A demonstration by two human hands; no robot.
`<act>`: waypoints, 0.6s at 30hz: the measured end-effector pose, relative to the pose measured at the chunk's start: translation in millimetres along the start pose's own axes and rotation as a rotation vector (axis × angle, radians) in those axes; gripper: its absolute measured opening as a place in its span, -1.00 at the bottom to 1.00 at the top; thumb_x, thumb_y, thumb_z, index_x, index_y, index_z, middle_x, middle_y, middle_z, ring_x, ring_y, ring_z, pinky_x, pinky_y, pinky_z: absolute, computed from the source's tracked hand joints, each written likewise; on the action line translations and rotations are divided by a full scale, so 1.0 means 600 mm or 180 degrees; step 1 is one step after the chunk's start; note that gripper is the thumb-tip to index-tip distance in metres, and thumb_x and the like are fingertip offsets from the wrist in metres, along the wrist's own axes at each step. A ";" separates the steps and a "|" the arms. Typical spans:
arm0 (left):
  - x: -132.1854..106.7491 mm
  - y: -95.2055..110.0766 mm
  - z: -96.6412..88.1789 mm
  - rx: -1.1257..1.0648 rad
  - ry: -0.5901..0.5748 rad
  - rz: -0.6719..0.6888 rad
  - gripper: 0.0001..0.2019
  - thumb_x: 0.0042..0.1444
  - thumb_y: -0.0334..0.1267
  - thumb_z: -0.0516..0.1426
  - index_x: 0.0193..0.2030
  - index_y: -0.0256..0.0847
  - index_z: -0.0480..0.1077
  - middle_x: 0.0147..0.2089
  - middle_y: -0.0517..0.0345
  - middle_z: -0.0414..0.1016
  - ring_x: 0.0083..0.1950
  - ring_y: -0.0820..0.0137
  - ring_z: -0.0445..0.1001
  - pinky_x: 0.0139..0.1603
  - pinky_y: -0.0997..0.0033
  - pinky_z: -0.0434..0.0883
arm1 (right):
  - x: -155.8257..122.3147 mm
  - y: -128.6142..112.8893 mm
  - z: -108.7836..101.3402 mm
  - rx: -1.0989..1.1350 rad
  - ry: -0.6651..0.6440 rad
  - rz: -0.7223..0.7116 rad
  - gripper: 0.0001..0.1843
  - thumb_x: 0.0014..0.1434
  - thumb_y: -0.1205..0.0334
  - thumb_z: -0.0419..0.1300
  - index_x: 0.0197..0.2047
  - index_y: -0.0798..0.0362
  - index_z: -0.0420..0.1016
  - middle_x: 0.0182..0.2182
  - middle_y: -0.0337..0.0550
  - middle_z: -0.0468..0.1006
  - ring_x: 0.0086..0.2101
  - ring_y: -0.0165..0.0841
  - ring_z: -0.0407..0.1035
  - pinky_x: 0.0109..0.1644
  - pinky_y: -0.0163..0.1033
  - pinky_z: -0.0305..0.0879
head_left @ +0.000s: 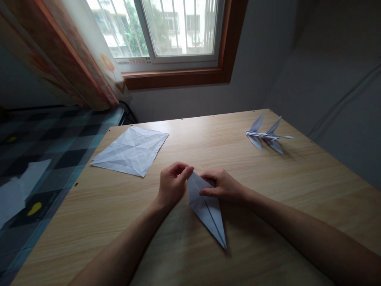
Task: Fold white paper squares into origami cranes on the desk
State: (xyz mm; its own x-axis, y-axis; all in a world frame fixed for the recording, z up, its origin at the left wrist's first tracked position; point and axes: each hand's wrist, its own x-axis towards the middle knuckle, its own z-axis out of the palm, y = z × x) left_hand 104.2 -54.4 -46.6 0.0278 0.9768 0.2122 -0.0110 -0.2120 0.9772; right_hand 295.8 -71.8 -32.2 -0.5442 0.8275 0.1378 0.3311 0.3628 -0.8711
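Observation:
A sheet of white paper folded into a long kite shape, the folded paper, is between my two hands over the wooden table. Its narrow tip points toward me, and a crease or slit runs down its lower half. My left hand pinches the upper left corner between thumb and fingers. On the right edge, my right hand grips the paper, thumb on top and the other fingers behind it, partly hidden.
A creased, unfolded paper sheet lies at the table's back left. Folded paper pieces with pointed wings rest at the back right. The wooden table adjoins a checked cloth bearing white papers. A window is behind.

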 end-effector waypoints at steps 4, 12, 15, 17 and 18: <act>0.005 0.008 -0.001 -0.0373 0.0357 -0.0073 -0.69 -0.10 -0.06 0.35 -0.52 -0.27 0.43 -0.59 0.27 0.38 -0.55 0.54 0.27 -0.50 0.53 0.24 | -0.004 0.007 -0.004 -0.0159 0.0087 -0.0025 -0.79 0.02 0.33 0.34 -0.20 0.08 0.57 -0.52 -0.34 0.40 -0.50 -0.48 0.21 -0.40 -0.36 0.12; -0.003 0.018 -0.009 0.0558 -0.0945 0.0064 -0.56 0.19 0.10 0.09 -0.35 -0.27 0.54 -0.37 0.05 0.58 -0.35 0.35 0.48 -0.31 0.39 0.37 | -0.014 0.042 -0.023 -0.1429 0.1080 -0.1047 -0.85 0.18 0.43 0.14 -0.36 0.07 0.52 -0.43 -0.15 0.53 -0.37 -0.35 0.35 -0.25 -0.28 0.27; -0.005 0.021 -0.007 0.1395 -0.1373 0.0449 -0.68 0.24 -0.07 0.07 -0.35 -0.23 0.53 -0.31 0.05 0.60 -0.28 0.33 0.52 -0.21 0.35 0.39 | -0.022 0.045 -0.037 -0.2023 0.0642 -0.1528 -0.86 0.23 0.28 0.15 -0.29 0.06 0.54 -0.35 -0.09 0.58 -0.30 -0.28 0.37 -0.19 -0.19 0.28; -0.007 0.025 -0.006 0.1889 -0.1605 0.0909 -0.79 0.20 -0.15 0.13 -0.33 -0.20 0.51 -0.24 0.07 0.60 -0.20 0.31 0.52 -0.11 0.31 0.38 | -0.027 0.042 -0.043 -0.2231 0.0317 -0.1691 -0.70 0.22 0.00 0.19 -0.26 0.08 0.55 -0.31 -0.05 0.59 -0.31 -0.26 0.38 -0.18 -0.16 0.28; -0.008 0.027 -0.007 0.2128 -0.1722 0.1153 -0.81 0.18 -0.14 0.14 -0.31 -0.19 0.50 -0.20 0.06 0.59 -0.16 0.29 0.52 -0.06 0.27 0.36 | -0.029 0.039 -0.044 -0.2282 0.0221 -0.1742 -0.57 0.19 -0.15 0.18 -0.26 0.08 0.55 -0.29 -0.04 0.59 -0.30 -0.26 0.39 -0.18 -0.15 0.29</act>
State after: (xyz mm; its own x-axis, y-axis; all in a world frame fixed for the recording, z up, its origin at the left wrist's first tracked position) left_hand 99.6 -62.3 -32.1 0.5988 0.7369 0.3139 0.4629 -0.6382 0.6152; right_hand 333.6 -66.1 -42.6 -0.7267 0.4764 0.4949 0.4531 0.8739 -0.1759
